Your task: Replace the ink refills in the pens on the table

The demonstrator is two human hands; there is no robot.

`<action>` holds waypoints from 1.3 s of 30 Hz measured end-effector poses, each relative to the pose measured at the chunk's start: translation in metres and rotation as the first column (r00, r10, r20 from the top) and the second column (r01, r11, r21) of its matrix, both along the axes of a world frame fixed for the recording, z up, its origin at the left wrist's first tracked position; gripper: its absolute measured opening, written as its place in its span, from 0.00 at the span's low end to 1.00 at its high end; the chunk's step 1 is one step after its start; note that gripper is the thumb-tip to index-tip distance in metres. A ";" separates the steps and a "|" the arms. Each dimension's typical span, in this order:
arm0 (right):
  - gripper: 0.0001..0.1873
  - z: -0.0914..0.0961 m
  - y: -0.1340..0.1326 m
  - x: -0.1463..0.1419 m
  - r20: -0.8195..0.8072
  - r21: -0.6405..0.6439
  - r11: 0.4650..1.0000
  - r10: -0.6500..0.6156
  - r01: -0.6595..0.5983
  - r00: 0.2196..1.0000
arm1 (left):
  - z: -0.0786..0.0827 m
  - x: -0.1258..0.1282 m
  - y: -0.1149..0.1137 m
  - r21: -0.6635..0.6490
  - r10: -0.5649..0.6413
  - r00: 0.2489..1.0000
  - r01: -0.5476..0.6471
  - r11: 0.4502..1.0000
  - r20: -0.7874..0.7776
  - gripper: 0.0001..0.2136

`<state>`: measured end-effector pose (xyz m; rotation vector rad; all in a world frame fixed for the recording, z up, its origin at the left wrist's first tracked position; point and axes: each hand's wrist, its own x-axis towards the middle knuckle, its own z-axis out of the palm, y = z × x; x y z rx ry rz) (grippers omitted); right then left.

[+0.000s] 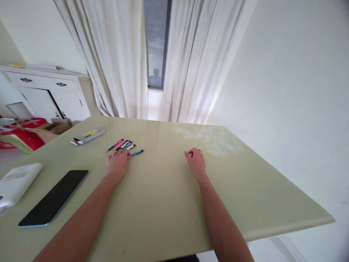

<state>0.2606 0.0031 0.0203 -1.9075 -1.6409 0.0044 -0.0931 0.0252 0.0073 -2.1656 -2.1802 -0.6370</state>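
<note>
My left hand [118,162] rests low over the table at the near ends of several pens, its fingers bent. Its thumb side closes on the end of a blue pen [137,153], which sticks out to the right. Just beyond the fingertips lie a pink and black pen [115,145], a green pen [126,145] and a pale pen with a black end [131,147], side by side at a slant. My right hand [196,162] is apart from them, fingers curled together. A small dark tip [200,151] shows behind its knuckles; the rest is hidden.
An opened pen box [88,137] lies at the far left of the pale green table [160,203]. Nearer are a dark-screened phone or tablet [54,198] and a white device [20,183]. Beyond the left edge stand red bags [29,136] and a white cabinet [46,91].
</note>
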 end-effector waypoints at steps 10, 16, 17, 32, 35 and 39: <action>0.13 -0.019 -0.018 -0.071 0.039 -0.134 0.685 0.726 -0.716 0.687 | -0.009 0.076 -0.031 0.256 -0.623 0.623 0.579 0.774 0.474 0.08; 0.14 -0.022 -0.009 -0.061 0.037 -0.145 0.698 0.712 -0.701 0.701 | -0.012 0.065 -0.021 0.173 -0.577 0.706 0.561 0.810 0.411 0.13; 0.15 -0.022 -0.009 -0.062 0.040 -0.147 0.702 0.708 -0.697 0.705 | -0.012 0.065 -0.020 0.152 -0.561 0.721 0.552 0.820 0.408 0.14; 0.13 -0.017 -0.013 -0.065 0.075 -0.111 0.689 0.725 -0.717 0.685 | -0.005 0.069 -0.029 0.074 -0.568 0.738 0.585 0.807 0.364 0.20; 0.13 -0.014 -0.015 -0.067 0.090 -0.088 0.697 0.717 -0.712 0.691 | -0.006 0.068 -0.028 0.068 -0.551 0.731 0.577 0.814 0.403 0.22; 0.13 -0.014 -0.015 -0.067 0.107 -0.094 0.707 0.707 -0.701 0.699 | -0.009 0.069 -0.028 0.091 -0.576 0.680 0.608 0.789 0.454 0.14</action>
